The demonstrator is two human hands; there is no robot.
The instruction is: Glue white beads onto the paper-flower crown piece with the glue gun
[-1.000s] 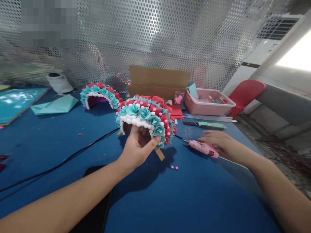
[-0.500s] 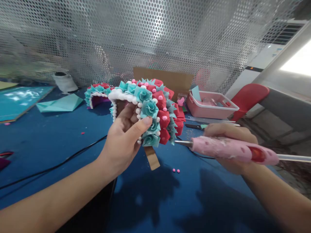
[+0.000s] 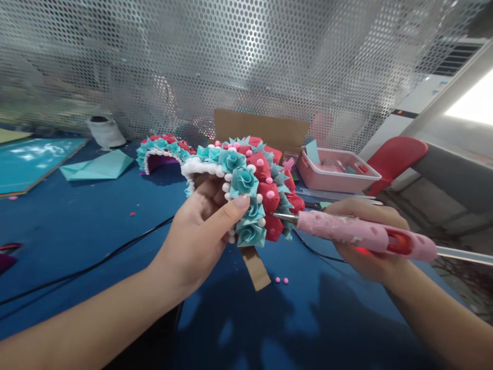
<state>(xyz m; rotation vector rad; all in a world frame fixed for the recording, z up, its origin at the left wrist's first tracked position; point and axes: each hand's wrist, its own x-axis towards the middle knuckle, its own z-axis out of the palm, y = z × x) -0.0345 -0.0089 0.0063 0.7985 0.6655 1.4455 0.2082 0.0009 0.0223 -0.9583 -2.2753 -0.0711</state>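
My left hand [image 3: 204,231] grips an arched craft piece [image 3: 246,182] covered in teal and red paper flowers, thumb outside and fingers inside. White pom-poms line its edge, and small pink balls dot the red flowers. A brown cardboard strip [image 3: 256,268] sticks out below it. My right hand [image 3: 365,246] is wrapped around a pink hot glue gun [image 3: 346,231], with a clear glue stick [image 3: 462,254] coming out of its back. The metal nozzle [image 3: 285,218] reaches the red flowers on the near side; whether it touches them I cannot tell.
A similar flowered arch [image 3: 164,149] stands behind on the blue table [image 3: 96,216]. Folded teal paper [image 3: 98,167] lies to the left. A pink basket [image 3: 335,177] stands at the back right. Two pink balls [image 3: 282,280] lie in front, and a black cord [image 3: 127,242] crosses the table.
The flowered arch has shifted slightly right and down in my left hand. The glue gun's nozzle has moved left, from beside the arch to the red flowers.
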